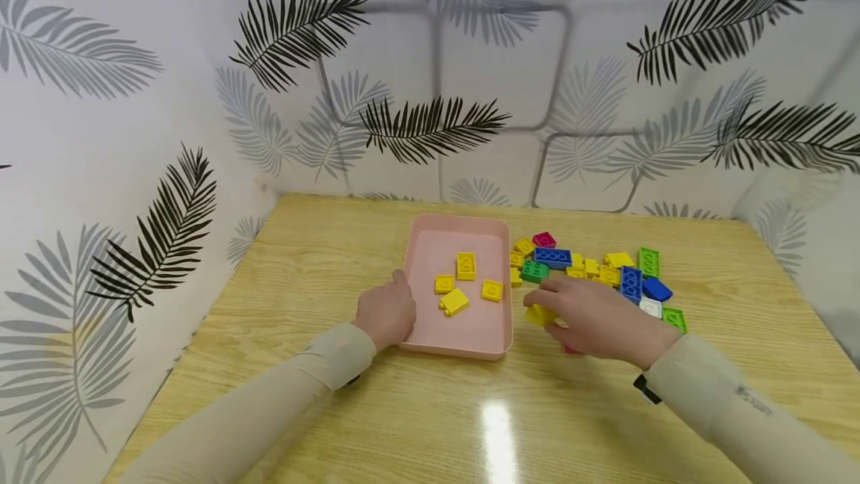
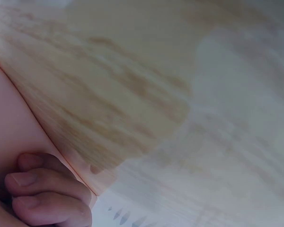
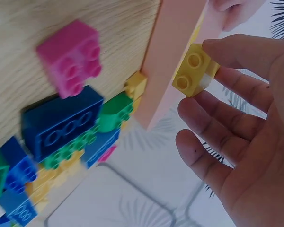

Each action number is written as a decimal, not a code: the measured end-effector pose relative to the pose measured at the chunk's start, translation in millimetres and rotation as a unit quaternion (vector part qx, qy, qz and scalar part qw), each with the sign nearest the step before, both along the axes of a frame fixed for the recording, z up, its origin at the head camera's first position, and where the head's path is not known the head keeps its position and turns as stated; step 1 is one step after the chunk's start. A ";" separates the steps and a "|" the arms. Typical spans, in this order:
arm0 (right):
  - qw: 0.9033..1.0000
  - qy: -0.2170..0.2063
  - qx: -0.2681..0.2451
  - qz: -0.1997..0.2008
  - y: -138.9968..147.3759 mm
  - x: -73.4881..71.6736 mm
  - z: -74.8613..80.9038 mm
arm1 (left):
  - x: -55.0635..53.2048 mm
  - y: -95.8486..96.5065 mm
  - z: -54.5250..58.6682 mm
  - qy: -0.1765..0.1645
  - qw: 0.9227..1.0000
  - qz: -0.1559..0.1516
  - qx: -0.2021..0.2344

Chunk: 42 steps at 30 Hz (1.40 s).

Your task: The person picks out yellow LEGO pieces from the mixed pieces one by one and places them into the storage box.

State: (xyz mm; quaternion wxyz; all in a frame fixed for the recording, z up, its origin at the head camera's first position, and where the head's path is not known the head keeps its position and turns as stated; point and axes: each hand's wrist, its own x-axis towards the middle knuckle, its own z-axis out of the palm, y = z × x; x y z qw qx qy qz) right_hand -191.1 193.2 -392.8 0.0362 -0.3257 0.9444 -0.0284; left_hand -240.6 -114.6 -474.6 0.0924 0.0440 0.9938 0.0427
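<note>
Yellow two-stud plastic building brick (image 3: 195, 70) is pinched between the thumb and fingertips of the right hand (image 1: 594, 320), just beside the 3 o'clock wall of the shallow pink rectangular plastic tray (image 1: 500, 290); it is judged light, rigid and smooth-sided, best taken by two opposite flat faces below the studs, since the glossy plastic could slip from a loose pinch; four yellow bricks (image 1: 463, 284) are counted lying in the tray; at 1 o'clock of the right hand a loose heap of coloured bricks (image 1: 605, 271) is seen on the pale wooden table (image 1: 302, 260), with at least two pink, about three blue and about three green among several yellow; the left hand (image 1: 386, 312) is held against the tray's 9 o'clock wall, fingers curled round the rim.
</note>
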 end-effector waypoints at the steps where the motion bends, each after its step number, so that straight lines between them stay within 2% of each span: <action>1: 1.000 0.002 -0.001 0.003 -3.2 -1.2 0.4 | -0.3 0.0 0.4 0.000 1.000 -0.001 -0.001; 5: 1.000 0.012 -0.005 0.020 -16.5 -6.8 0.8 | -0.7 0.5 1.6 0.003 1.000 -0.002 -0.003; 13: 0.996 0.036 -0.027 0.080 -40.8 -18.7 -5.9 | -1.4 1.5 -1.7 0.004 1.000 0.001 -0.004; 20: 0.997 -0.018 -0.018 0.071 -61.8 -26.8 -10.9 | -1.3 1.1 0.0 0.007 1.000 0.001 -0.005; 29: 0.995 -0.081 0.003 0.054 -82.3 -33.0 -20.0 | 0.4 -0.2 -1.8 0.028 0.999 -0.014 -0.019; 35: 0.994 -0.090 0.013 0.060 -89.3 -32.8 -23.4 | 1.6 1.0 -0.1 0.026 1.000 -0.013 -0.008; 42: 0.993 -0.078 0.015 0.085 -93.6 -33.5 -23.9 | 1.4 1.1 0.7 0.023 1.000 -0.005 -0.009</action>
